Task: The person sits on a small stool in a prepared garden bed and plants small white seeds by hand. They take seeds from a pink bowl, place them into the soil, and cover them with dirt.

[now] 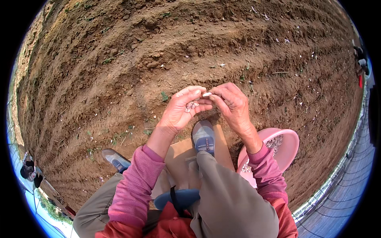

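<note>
My left hand is turned palm up and cups several small pale garlic cloves. Between the two hands is one white clove, pinched by the thumb and forefinger of my right hand. Its other end lies close to my left fingertips; whether they touch it I cannot tell. Both hands are raised above the tilled soil, just beyond my shoe. Below my right forearm stands a pink plastic basin holding many cloves, partly hidden by my sleeve.
Furrows run across the soil, with scattered cloves and green leaf bits. Flattened cardboard lies under my legs, near a blue round pad. One person is at the far left rim, and dark figures appear at the right.
</note>
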